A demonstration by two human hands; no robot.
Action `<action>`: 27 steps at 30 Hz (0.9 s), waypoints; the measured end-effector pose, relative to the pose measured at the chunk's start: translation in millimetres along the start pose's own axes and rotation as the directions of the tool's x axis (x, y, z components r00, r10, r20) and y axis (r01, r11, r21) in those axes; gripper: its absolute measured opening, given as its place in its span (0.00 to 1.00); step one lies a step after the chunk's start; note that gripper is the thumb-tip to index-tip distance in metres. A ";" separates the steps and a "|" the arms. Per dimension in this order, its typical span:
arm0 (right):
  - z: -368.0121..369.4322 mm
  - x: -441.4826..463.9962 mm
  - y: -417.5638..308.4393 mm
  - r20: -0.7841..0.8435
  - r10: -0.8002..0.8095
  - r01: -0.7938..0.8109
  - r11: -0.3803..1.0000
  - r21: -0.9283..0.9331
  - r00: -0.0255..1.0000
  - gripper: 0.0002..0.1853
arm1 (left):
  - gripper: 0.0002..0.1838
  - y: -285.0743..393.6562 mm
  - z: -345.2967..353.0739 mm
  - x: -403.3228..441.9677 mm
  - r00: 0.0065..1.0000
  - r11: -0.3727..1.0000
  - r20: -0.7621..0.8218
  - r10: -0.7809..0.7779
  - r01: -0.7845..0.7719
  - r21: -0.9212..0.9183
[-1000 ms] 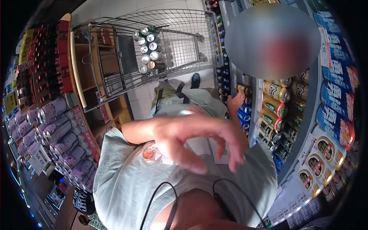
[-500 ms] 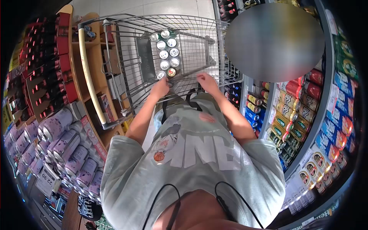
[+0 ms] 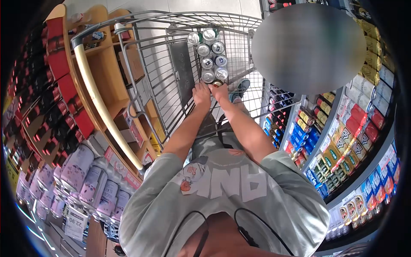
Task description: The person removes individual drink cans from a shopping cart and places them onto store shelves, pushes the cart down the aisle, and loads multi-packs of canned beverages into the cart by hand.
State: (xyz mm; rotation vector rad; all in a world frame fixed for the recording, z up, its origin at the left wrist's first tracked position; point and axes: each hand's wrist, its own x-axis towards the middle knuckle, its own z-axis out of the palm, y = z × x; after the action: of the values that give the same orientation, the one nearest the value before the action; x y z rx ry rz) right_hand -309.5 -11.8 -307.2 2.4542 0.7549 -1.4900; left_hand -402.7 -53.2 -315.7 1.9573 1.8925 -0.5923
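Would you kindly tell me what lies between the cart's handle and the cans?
In the head view, wirework and a dark panel lie between the handle and cans.

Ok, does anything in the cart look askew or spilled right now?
One thing: the far pair of silver-topped cans in the cart sits left of the line the other cans make, so it looks askew. I see no spill or damage.

A shop's drinks aisle: rows of canned drinks (image 3: 332,156) line the right; lilac-patterned cans (image 3: 77,169) are stacked at left, by a price card (image 3: 76,225) reading 22.90; a wire shopping cart (image 3: 182,68) stands between.
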 end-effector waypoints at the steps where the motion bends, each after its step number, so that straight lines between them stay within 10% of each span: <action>1: 4.1 3.5 1.8 0.023 0.021 -0.021 1.000 -0.014 1.000 0.53 | 0.35 -0.3 5.4 0.0 1.000 0.999 0.013 0.007 -0.008 0.032; 27: -45.5 14.3 18.1 -0.001 0.014 -0.013 0.941 -0.338 1.000 0.39 | 0.33 -6.0 -15.4 5.0 0.950 0.975 0.222 0.221 -0.219 -0.034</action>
State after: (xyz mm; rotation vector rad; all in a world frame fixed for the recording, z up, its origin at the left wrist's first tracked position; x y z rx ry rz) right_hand -259.5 -4.5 -299.6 2.1954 0.9070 -1.2353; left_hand -407.9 -40.7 -305.0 1.9677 1.5152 -0.7038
